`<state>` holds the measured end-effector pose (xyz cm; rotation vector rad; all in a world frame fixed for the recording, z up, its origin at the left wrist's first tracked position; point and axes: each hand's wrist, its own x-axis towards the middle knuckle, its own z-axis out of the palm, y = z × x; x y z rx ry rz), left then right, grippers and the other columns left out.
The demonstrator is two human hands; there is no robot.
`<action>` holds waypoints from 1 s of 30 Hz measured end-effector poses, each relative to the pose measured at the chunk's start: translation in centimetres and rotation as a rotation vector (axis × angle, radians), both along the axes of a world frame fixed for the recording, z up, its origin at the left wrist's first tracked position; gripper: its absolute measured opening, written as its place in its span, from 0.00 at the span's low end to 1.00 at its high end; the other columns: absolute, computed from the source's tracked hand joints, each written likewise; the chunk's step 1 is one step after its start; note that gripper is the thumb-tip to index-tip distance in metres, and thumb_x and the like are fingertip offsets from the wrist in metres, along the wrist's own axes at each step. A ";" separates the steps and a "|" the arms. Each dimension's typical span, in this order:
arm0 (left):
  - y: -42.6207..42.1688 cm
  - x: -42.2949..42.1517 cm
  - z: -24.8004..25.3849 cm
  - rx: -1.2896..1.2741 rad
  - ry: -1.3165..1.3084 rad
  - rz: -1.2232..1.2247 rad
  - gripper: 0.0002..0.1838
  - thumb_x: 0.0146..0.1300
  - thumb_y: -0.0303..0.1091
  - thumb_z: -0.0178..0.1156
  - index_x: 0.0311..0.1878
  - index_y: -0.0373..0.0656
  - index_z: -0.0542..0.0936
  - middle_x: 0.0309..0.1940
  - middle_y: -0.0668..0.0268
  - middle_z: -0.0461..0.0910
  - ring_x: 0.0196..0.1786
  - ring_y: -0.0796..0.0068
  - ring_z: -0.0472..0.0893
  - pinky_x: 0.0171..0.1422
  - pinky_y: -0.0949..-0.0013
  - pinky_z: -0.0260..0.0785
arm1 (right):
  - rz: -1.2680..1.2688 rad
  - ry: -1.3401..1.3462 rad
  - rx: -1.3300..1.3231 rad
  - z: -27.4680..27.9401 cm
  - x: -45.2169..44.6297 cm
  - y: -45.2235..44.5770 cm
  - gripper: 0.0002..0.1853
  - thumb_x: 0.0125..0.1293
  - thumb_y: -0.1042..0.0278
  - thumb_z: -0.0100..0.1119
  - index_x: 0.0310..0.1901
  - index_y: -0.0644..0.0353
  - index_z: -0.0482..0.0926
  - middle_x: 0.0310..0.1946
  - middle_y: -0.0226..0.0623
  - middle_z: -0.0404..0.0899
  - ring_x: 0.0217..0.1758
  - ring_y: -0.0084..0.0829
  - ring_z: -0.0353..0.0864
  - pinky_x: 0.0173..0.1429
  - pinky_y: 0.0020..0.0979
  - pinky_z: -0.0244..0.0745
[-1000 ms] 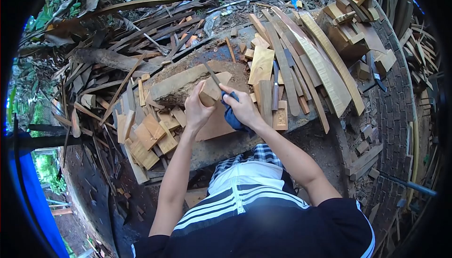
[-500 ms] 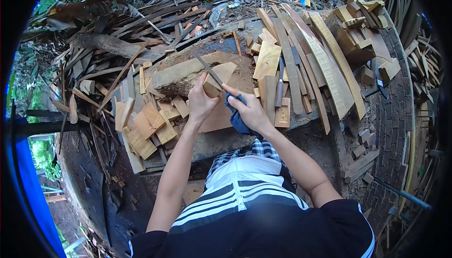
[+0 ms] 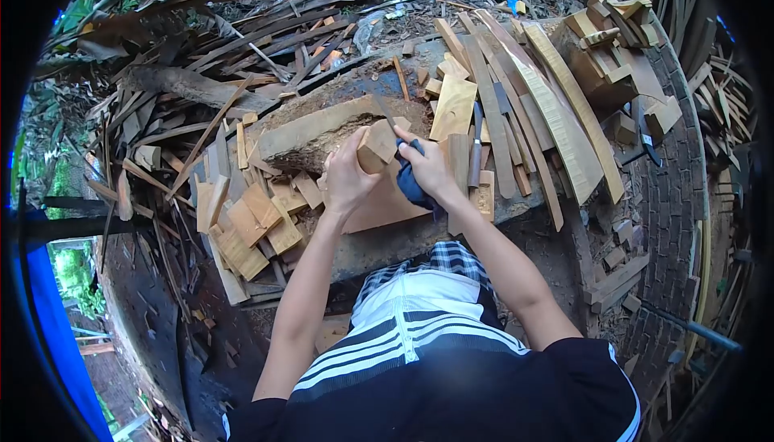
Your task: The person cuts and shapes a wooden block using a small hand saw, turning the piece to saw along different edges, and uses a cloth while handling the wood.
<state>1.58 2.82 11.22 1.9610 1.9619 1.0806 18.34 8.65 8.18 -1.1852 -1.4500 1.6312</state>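
The surface (image 3: 379, 253) carries long curved planks (image 3: 556, 111) on the right, a rough-sided slab (image 3: 314, 130) at the middle and a heap of short offcuts (image 3: 256, 218) on the left. A flat board (image 3: 387, 210) lies beneath the hands. Between the hands, raised above the board, is the block (image 3: 377, 148), tilted. The left hand (image 3: 348, 177) is curled around its left and near sides, gripping it. The right hand (image 3: 428, 170), to the block's right, is closed around a blue cloth (image 3: 414, 187) and the near end of a dark bar (image 3: 384, 110), which slants up past the block's right edge; whether they touch is hard to tell. A black tool (image 3: 647, 148) far right bears a pale patch, too small to read.
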 end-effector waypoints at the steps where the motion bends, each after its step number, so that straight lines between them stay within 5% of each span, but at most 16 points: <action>1: 0.0 -0.4 0.0 -0.043 -0.069 -0.005 0.39 0.41 0.33 0.73 0.62 0.41 0.73 0.49 0.51 0.83 0.51 0.48 0.83 0.54 0.57 0.76 | 0.015 0.004 0.072 1.1 0.5 -1.8 0.23 0.70 0.64 0.52 0.66 0.53 0.75 0.36 0.41 0.85 0.40 0.26 0.82 0.50 0.30 0.75; 8: 0.7 -1.0 0.6 -0.318 -0.284 0.206 0.41 0.43 0.31 0.72 0.66 0.38 0.71 0.53 0.50 0.82 0.55 0.59 0.84 0.59 0.62 0.74 | 0.096 0.027 -0.005 2.5 -0.1 -0.8 0.23 0.68 0.62 0.54 0.65 0.53 0.77 0.37 0.41 0.85 0.41 0.26 0.82 0.52 0.31 0.74; 14: -0.1 -0.5 0.6 -0.151 -0.135 0.025 0.42 0.42 0.31 0.73 0.66 0.38 0.72 0.52 0.50 0.82 0.54 0.58 0.84 0.60 0.62 0.74 | 0.075 -0.044 0.035 3.4 0.4 -2.7 0.24 0.68 0.60 0.54 0.65 0.53 0.77 0.42 0.49 0.86 0.45 0.36 0.85 0.54 0.34 0.74; 22: -0.1 0.4 0.1 -0.093 0.005 0.019 0.41 0.40 0.29 0.72 0.64 0.41 0.73 0.52 0.51 0.82 0.54 0.49 0.82 0.59 0.57 0.74 | -0.057 -0.018 0.015 -1.9 0.1 1.0 0.23 0.70 0.63 0.53 0.66 0.53 0.75 0.29 0.36 0.82 0.30 0.21 0.76 0.40 0.30 0.73; 25: -0.1 -0.4 0.9 -0.225 -0.196 0.026 0.42 0.41 0.28 0.72 0.66 0.39 0.72 0.54 0.51 0.81 0.57 0.52 0.82 0.62 0.61 0.73 | 0.004 -0.062 0.209 1.1 0.9 -3.4 0.24 0.69 0.61 0.53 0.66 0.51 0.75 0.35 0.41 0.86 0.39 0.28 0.84 0.49 0.29 0.75; 27: -0.2 -0.6 0.5 -0.192 -0.162 0.026 0.42 0.40 0.28 0.72 0.65 0.39 0.72 0.54 0.51 0.81 0.57 0.52 0.82 0.62 0.61 0.73 | 0.060 -0.053 0.062 2.8 1.5 -3.9 0.23 0.70 0.61 0.53 0.66 0.51 0.76 0.39 0.44 0.86 0.44 0.32 0.85 0.53 0.32 0.75; 30: 0.0 0.2 0.9 -0.212 -0.158 0.053 0.41 0.40 0.28 0.72 0.65 0.39 0.72 0.55 0.50 0.80 0.56 0.52 0.82 0.62 0.61 0.73 | 0.023 0.050 0.044 -2.0 0.5 -0.9 0.23 0.70 0.61 0.53 0.65 0.51 0.76 0.39 0.45 0.86 0.43 0.33 0.85 0.52 0.33 0.75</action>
